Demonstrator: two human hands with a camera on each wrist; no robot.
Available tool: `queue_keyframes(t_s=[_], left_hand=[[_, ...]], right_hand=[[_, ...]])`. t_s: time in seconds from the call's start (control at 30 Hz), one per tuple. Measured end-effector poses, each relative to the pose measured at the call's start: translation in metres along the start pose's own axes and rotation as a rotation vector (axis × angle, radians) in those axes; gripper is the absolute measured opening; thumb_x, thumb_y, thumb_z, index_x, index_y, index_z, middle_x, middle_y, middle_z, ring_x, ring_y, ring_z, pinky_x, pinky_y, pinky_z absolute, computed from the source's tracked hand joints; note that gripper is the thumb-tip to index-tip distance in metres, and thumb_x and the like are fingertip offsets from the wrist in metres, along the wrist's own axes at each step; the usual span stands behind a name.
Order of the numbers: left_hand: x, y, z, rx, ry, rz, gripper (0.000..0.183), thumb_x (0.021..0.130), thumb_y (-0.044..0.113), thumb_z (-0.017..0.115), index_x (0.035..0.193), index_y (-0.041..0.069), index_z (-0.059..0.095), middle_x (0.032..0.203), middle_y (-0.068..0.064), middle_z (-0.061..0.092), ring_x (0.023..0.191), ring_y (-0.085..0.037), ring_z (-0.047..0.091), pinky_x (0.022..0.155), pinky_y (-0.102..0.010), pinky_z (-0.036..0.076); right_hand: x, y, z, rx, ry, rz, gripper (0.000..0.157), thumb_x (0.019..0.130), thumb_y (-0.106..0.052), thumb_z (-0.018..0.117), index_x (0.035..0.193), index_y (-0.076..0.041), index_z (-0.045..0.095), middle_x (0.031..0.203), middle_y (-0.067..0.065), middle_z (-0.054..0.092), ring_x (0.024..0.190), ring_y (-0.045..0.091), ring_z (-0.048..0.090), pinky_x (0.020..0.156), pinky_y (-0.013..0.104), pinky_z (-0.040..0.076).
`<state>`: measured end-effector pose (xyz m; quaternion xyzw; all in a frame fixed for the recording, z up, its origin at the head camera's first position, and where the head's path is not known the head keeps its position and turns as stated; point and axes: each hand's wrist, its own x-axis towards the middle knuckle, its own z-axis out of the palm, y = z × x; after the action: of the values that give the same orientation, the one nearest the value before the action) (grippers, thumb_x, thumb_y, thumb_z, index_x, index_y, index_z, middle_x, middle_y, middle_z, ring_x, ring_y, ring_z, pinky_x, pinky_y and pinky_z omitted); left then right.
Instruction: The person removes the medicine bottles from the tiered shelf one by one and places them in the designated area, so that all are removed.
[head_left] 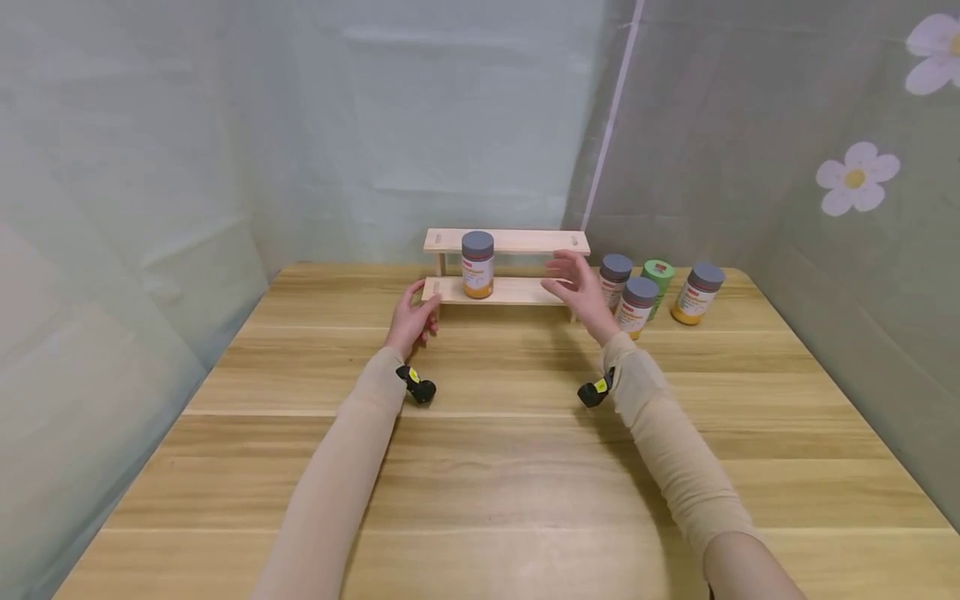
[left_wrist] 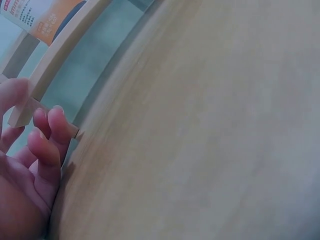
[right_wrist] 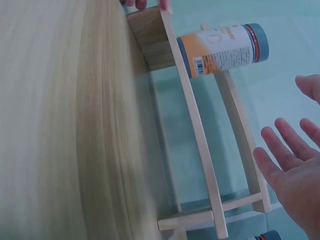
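A two-tier wooden rack (head_left: 525,291) stands at the back of the table. On its lower board, left of the middle, a jar (head_left: 477,271) with a dark grey lid and a white and orange label stands upright. My left hand (head_left: 411,321) grips the left end of the lower board, thumb above and other fingers curled below, as the left wrist view shows. My right hand (head_left: 576,292) is raised by the rack's right end, fingers spread and holding nothing. In the right wrist view that hand (right_wrist: 300,170) is apart from the boards.
Right of the rack stand two similar jars (head_left: 616,268) (head_left: 636,307), partly behind my right hand, a green can (head_left: 657,282) and another jar (head_left: 697,293) farther right. A pale curtain (head_left: 480,108) hangs behind the wooden table (head_left: 495,467).
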<state>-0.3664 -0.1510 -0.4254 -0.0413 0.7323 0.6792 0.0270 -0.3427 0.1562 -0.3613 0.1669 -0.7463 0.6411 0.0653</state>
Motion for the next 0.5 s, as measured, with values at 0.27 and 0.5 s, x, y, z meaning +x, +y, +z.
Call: queue_keyframes(t_s=[0.27, 0.5], left_hand=[[-0.019, 0.022, 0.0, -0.023, -0.027, -0.02, 0.062, 0.097, 0.026, 0.059, 0.151, 0.019, 0.028, 0.069, -0.006, 0.053, 0.051, -0.014, 0.052, 0.038, -0.023, 0.039], [-0.022, 0.025, 0.004, -0.022, -0.009, -0.025, 0.059, 0.097, 0.024, 0.058, 0.15, 0.019, 0.031, 0.071, -0.011, 0.052, 0.051, -0.015, 0.051, 0.039, -0.024, 0.038]], right_hand=[[0.004, 0.009, 0.012, 0.014, -0.003, 0.025, 0.057, 0.094, -0.005, 0.061, 0.144, 0.0, 0.033, 0.141, 0.027, 0.046, 0.133, 0.039, 0.043, 0.114, 0.049, 0.034], [0.009, 0.012, 0.026, 0.02, -0.003, 0.006, 0.055, 0.093, -0.005, 0.063, 0.141, 0.001, 0.036, 0.136, 0.028, 0.05, 0.129, 0.04, 0.048, 0.111, 0.05, 0.038]])
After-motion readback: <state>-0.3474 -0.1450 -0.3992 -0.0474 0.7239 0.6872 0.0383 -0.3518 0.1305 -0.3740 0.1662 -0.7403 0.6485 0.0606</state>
